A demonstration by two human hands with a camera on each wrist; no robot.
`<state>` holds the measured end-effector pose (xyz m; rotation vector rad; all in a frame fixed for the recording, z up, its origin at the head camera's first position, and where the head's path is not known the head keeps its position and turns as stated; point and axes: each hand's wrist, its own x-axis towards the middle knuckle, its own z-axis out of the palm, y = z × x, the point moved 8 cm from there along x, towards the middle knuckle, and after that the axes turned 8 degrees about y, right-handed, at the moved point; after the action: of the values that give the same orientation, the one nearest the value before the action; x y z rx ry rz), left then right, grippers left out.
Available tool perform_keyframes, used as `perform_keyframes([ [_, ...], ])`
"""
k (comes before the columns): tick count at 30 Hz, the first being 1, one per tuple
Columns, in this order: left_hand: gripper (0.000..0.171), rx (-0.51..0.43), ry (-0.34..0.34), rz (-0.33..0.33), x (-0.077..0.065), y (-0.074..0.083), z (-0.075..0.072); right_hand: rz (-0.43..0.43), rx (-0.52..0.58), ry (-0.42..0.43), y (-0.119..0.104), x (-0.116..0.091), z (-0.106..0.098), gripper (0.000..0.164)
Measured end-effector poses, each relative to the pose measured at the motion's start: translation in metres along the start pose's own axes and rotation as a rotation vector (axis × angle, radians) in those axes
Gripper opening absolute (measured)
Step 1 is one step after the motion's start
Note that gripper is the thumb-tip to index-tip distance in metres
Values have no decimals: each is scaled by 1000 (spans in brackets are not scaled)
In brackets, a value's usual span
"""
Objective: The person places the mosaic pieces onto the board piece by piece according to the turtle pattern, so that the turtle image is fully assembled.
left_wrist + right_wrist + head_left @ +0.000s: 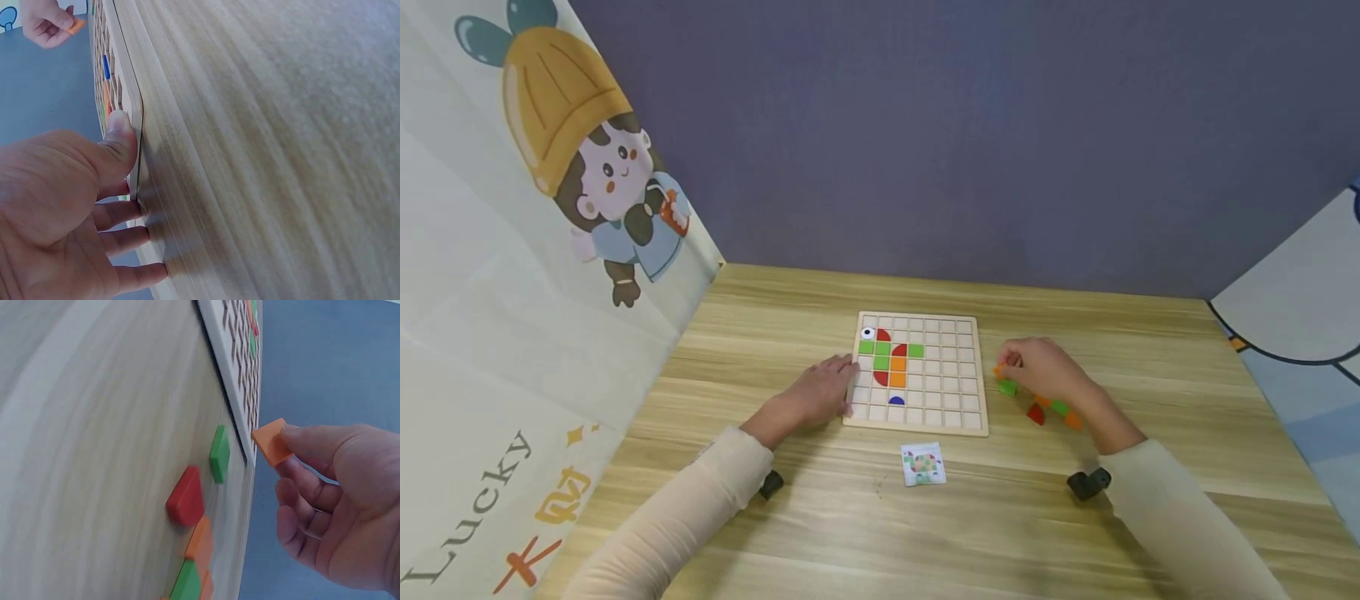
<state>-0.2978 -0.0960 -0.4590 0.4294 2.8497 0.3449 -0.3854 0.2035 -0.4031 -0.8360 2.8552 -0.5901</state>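
My right hand (pixel 1047 367) pinches an orange square tile (pixel 272 442) between thumb and forefinger, raised over the table to the right of the board. My left hand (pixel 822 388) rests at the left edge of the wooden grid board (pixel 951 403), thumb on its rim and fingers spread along the side. Red, green and orange tiles, an eye tile (pixel 867 333) and a blue half-round tile (pixel 896 401) sit in the board's left cells. Below my right hand lie a loose green tile (pixel 219 454), a red tile (pixel 186 497) and several orange and green ones.
A small printed picture card (pixel 923 464) lies on the wooden table (pixel 820 533) just in front of the board. Behind the table rises a dark grey-blue panel (pixel 970 150). A white wall with a cartoon figure (pixel 613 167) stands at the left.
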Motion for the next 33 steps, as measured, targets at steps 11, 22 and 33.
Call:
perform_keyframes([
  [11, 76, -7, 7, -14, 4, 0, -1, 2, 96, 12, -20, 30, 10, 8],
  [22, 76, -21, 17, -40, 14, -3, 0, -33, 160, -17, -43, 72, 42, 7],
  [33, 76, -35, 31, -86, 26, -8, -6, -63, 190, -34, -55, 106, 63, 4],
])
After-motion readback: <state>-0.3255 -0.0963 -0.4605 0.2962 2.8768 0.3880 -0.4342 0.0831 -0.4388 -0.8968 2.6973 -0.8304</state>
